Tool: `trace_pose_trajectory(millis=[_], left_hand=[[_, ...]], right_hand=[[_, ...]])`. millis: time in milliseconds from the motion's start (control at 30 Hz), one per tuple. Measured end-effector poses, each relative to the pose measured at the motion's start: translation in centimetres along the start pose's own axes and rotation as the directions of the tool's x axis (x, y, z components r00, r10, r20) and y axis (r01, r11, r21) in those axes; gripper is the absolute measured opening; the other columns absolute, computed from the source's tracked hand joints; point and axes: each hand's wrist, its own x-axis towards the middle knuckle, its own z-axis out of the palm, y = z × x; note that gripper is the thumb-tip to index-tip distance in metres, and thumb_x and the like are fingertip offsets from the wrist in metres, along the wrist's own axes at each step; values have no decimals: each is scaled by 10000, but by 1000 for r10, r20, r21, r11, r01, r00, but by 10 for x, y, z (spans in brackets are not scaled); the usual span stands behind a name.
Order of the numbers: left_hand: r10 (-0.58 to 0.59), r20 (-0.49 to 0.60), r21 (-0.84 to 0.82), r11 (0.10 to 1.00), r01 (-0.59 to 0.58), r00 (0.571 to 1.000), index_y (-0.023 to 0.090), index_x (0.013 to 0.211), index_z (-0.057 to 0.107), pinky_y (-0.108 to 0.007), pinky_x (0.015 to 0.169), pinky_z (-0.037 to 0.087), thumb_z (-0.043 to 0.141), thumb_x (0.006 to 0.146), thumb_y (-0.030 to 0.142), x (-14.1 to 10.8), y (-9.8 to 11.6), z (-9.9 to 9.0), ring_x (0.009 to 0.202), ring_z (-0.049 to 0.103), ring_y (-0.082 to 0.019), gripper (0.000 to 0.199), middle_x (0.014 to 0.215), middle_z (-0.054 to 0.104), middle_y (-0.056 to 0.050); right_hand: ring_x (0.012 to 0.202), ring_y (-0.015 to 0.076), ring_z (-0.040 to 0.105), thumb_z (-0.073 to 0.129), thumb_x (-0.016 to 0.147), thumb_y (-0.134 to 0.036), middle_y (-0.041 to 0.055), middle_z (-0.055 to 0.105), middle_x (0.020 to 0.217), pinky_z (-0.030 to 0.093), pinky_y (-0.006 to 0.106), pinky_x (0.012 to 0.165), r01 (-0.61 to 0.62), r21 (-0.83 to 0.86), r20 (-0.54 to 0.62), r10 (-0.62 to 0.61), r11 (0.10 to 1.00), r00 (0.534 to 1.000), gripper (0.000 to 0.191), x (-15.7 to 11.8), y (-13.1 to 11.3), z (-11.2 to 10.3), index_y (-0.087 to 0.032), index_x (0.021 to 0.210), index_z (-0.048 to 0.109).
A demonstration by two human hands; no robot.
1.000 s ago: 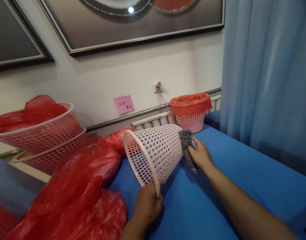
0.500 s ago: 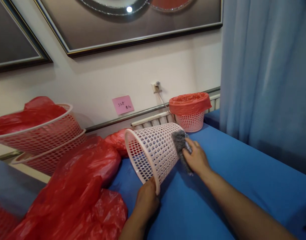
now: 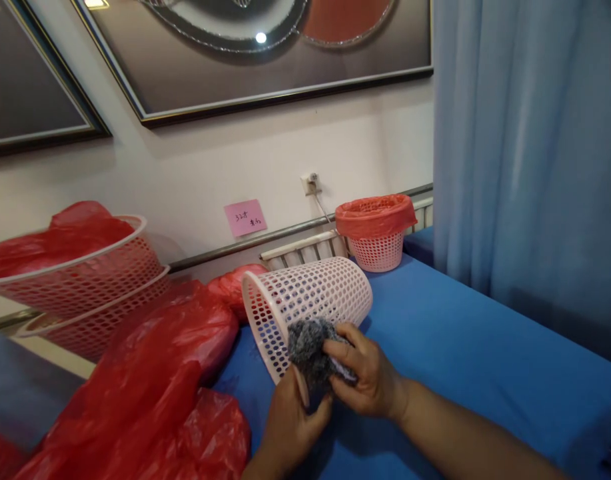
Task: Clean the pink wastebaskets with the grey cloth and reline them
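Observation:
A pale pink perforated plastic wastebasket (image 3: pixel 330 287) lies on its side on the blue surface, its open mouth facing left. My left hand (image 3: pixel 292 417) grips the near part of its rim, thumb stretched out to the right. My right hand (image 3: pixel 368 370) is closed around a fuzzy grey cloth (image 3: pixel 310 343). That cloth presses on the basket's side close to the rim, just above my left hand, and covers part of the holes there.
Behind it stands an upright basket (image 3: pixel 378 250) lined with a red bag. Red plastic bags (image 3: pixel 170 373) are heaped at left, beside stacked baskets (image 3: pixel 110 267). A blue curtain (image 3: pixel 525 147) hangs at right; a pink note (image 3: pixel 246 218) is on the wall.
My right hand has brought the grey cloth from the basket's base end to the rim end, toward my left hand. The basket has tipped slightly lower.

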Motion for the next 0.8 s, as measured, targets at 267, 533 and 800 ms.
trace_pose_trajectory(millis=[267,533,800], left_hand=[[39,-97,-123,991,-51,995,168,995,748,-323,763,624,660,904,386,-6,-12,-11,788,746,-238,253,878,782,-69],[101,-39,31,995,-100,994,193,965,743,-319,762,614,593,932,323,-5,-11,-4,809,739,-238,200,856,773,-68],[62,114,79,994,-71,992,188,928,724,-333,810,595,575,838,157,2,-11,1,854,725,-242,176,950,780,-93]], right_hand=[[1021,237,664,615,825,-209,132,607,1241,595,359,860,-36,-107,7,37,994,999,522,1,13,-1,-225,1347,588],[1024,262,702,574,856,-295,87,723,1083,562,447,976,-812,-189,-425,700,552,574,429,11,108,-44,-225,1266,680],[1061,223,679,622,835,-225,105,648,1200,590,356,933,-162,18,-1,162,987,987,497,-1,7,-1,-230,1332,609]])
